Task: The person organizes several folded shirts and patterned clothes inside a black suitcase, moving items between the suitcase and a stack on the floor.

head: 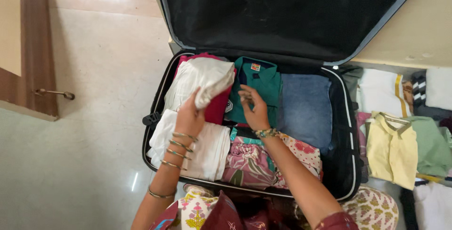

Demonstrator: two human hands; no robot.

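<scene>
1. The open suitcase (pixel 157 88) lies on the floor, packed with folded clothes.
2. A white folded garment (pixel 200 81) sits in the suitcase's far-left corner, long axis slanting toward the lid.
3. The left hand (pixel 190 117), the nearer one, pinches its near edge in closed fingers.
4. The right hand (pixel 254 107) hovers at the suitcase's middle over a green shirt (pixel 259 81), fingers loosely curled, holding nothing.

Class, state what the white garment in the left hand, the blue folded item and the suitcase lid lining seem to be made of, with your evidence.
White garment: thin, soft cotton-like cloth; it crumples in the left hand.
Blue folded item: probably denim; matte, faded, thick.
Lid lining: likely synthetic fabric; black, faint sheen.
</scene>
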